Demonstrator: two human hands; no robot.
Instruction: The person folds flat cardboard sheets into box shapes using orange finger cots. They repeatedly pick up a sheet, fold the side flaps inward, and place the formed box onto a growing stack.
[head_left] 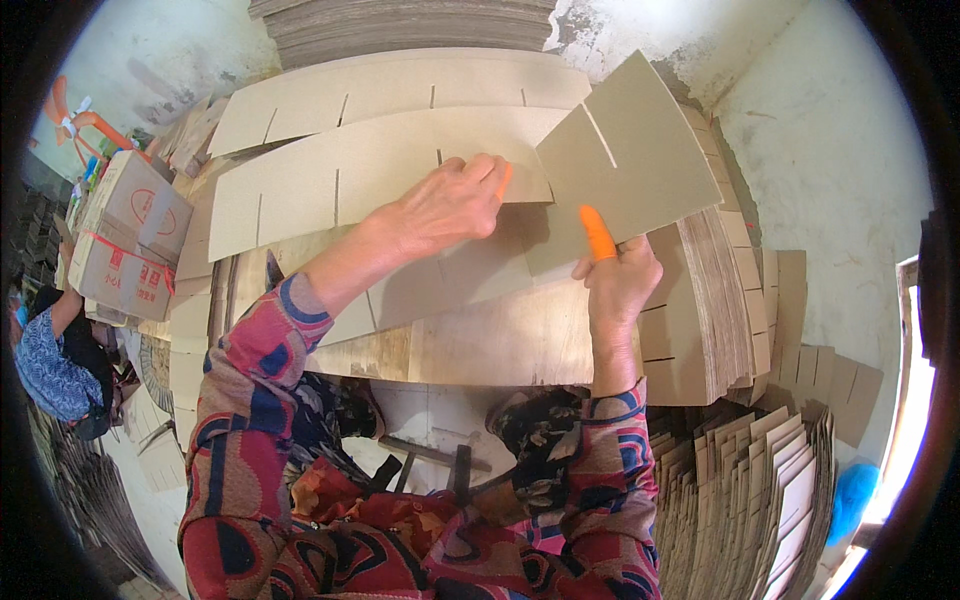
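Note:
My left hand is closed, pinching the right part of a long beige cardboard strip that has several slots cut into it. An orange cover shows on one fingertip. In my right hand is a squarish grey cardboard piece with one pale slot, tilted up to the right of the strip. A finger in an orange cover lies against its face. The left edge of the grey piece touches or overlaps the strip's right end; which one I cannot tell. More slotted cardboard lies beneath my hands.
Another slotted strip lies behind, on the wooden table. Cardboard stacks stand at the right and on the floor at lower right. A taped carton sits at left, near another person. A blue object is by the doorway.

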